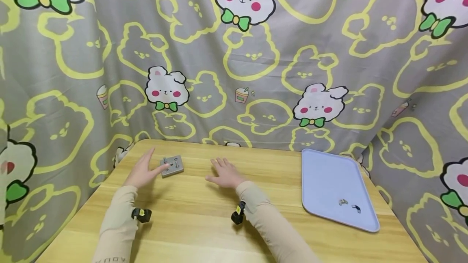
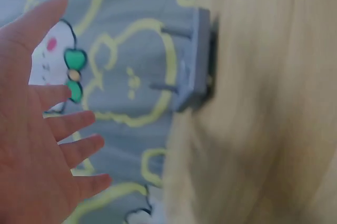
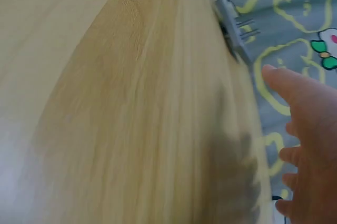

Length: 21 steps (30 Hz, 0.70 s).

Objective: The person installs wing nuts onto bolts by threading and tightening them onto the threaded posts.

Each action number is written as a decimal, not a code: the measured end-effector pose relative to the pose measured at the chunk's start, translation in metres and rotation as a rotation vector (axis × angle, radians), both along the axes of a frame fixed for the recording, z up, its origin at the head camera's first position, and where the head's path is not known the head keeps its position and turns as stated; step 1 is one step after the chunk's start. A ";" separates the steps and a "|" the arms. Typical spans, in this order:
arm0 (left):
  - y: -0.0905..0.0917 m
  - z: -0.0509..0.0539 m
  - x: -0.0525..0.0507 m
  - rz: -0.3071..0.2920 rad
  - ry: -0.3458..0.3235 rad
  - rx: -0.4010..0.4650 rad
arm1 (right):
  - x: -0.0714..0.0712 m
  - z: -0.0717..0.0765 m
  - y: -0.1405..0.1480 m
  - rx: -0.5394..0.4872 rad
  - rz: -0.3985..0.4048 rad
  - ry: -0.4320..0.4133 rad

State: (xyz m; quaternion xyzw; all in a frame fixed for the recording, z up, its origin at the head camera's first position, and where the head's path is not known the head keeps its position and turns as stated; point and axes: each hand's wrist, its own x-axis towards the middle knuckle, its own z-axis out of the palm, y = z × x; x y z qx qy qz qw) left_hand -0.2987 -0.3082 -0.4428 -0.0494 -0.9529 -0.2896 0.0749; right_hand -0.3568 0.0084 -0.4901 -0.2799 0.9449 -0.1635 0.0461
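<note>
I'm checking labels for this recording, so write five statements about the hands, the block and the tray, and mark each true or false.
1. The left hand is nearer the gray block than the right hand is. True.
2. The right hand grips the gray block. False: it holds nothing.
3. Two small items lie on the blue tray. True.
4. The blue tray is left of both hands. False: it is to their right.
5. At least two posts stick out of the gray block. True.
</note>
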 end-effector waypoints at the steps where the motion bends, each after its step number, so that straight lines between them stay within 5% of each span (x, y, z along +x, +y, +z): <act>1: -0.003 -0.002 -0.002 -0.002 -0.009 0.009 | -0.001 0.000 -0.004 -0.003 0.003 -0.004; 10: -0.016 -0.027 -0.020 -0.020 -0.102 0.067 | -0.011 0.004 -0.041 0.006 0.041 0.015; 15: -0.020 -0.034 -0.025 -0.010 -0.155 0.086 | -0.020 -0.006 -0.065 0.044 0.061 0.057; 21: -0.018 -0.034 -0.029 -0.001 -0.165 -0.025 | -0.024 -0.014 -0.085 0.104 0.034 0.080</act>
